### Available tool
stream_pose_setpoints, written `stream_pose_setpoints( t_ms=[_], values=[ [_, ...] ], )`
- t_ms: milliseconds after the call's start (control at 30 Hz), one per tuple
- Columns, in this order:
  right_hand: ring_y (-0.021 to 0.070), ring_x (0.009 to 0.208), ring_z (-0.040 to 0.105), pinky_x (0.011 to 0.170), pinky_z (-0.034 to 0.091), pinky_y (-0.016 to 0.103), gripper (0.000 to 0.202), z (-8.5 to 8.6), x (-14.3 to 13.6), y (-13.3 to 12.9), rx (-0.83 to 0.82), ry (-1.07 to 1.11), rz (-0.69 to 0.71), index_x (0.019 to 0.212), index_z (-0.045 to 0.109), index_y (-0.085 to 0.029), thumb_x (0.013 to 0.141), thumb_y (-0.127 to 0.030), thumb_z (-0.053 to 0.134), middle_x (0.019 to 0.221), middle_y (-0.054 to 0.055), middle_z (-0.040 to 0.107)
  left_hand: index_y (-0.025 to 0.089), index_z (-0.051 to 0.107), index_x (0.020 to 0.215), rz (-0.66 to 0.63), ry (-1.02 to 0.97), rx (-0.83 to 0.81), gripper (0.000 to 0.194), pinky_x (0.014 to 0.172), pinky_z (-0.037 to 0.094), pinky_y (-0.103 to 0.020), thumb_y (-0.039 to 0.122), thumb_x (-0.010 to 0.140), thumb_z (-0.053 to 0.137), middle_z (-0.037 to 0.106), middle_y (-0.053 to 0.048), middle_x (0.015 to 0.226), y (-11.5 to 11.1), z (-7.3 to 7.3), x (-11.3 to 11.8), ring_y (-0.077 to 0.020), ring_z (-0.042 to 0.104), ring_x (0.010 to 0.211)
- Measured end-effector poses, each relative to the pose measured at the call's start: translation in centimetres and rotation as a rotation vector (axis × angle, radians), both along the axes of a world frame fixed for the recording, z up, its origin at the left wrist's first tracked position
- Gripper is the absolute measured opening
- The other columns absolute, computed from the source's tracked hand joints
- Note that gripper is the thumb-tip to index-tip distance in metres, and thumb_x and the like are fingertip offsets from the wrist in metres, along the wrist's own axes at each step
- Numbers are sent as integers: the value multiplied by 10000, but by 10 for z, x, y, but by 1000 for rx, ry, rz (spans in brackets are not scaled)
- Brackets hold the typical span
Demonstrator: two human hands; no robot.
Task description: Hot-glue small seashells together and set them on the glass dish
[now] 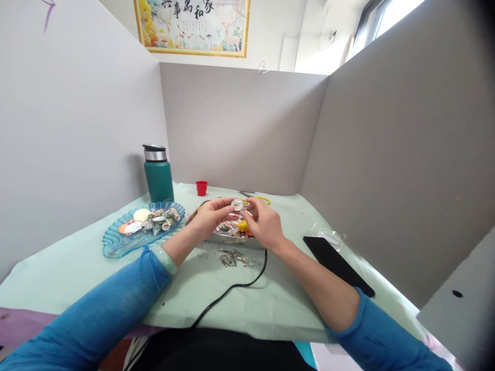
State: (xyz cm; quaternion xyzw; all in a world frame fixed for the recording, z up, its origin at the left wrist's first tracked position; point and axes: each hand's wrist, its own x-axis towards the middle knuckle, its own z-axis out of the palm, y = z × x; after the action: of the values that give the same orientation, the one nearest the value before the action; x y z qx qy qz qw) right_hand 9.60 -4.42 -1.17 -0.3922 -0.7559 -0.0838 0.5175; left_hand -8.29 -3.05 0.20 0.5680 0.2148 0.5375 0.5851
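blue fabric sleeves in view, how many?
2: the left sleeve covers the left forearm, ending just short of the wrist; the right sleeve ends near the elbow. No others visible.

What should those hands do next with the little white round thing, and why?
Perhaps pinch the white round thing gently from both sides: the left hand has one edge, the right hand is close at the other, and the tray below holds many small bits, where it could get lost if dropped.
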Motion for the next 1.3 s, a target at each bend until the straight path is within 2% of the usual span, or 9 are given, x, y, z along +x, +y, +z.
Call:
stream_pose_setpoints(
  t_ms=[200, 467, 767, 1033, 1300],
  values=[
    [156, 737, 623, 683, 472, 272, 275, 1, 0, -2, -24, -48, 74, 1135, 577, -191, 880, -282, 531, 1008, 71, 661, 157, 718, 1035, -38, 50, 76, 328, 863, 509, -369, 252, 721, 734, 705, -107, 1050, 0, -1, 0, -227, 649, 958],
    [172, 809, 634, 734, 486, 291, 298, 1, 0, -5, 29, -102, 113, 1133, 587, -167, 891, -333, 530, 1054, 89, 664, 146, 724, 1018, 6, 82, 95, 336, 864, 507, -391, 282, 711, 742, 716, -121, 1007, -1, -1, 1, -256, 648, 970],
    [175, 787, 637, 705, 484, 291, 297, 1, 0, -5, 10, -103, 89, 1146, 593, -160, 892, -294, 519, 1019, 91, 676, 185, 689, 1061, 14, 110, 127, 365, 737, 551, -335, 271, 710, 739, 682, -68, 968, 3, -4, -3, -178, 637, 825],
    [153, 698, 618, 708, 478, 299, 302, 1, -2, -4, -91, -86, 185, 1164, 591, -188, 909, -320, 499, 987, 67, 678, 169, 702, 980, 28, 113, 100, 298, 667, 541, -288, 263, 701, 748, 675, -59, 940, 5, -6, -2, -146, 627, 751],
    [158, 765, 623, 712, 464, 281, 305, 2, -1, -5, -140, -97, 222, 1181, 592, -204, 907, -295, 494, 977, 52, 676, 145, 692, 928, 15, 99, 75, 289, 662, 525, -289, 264, 676, 770, 680, -58, 878, 3, -5, -2, -151, 631, 735]
  ],
)
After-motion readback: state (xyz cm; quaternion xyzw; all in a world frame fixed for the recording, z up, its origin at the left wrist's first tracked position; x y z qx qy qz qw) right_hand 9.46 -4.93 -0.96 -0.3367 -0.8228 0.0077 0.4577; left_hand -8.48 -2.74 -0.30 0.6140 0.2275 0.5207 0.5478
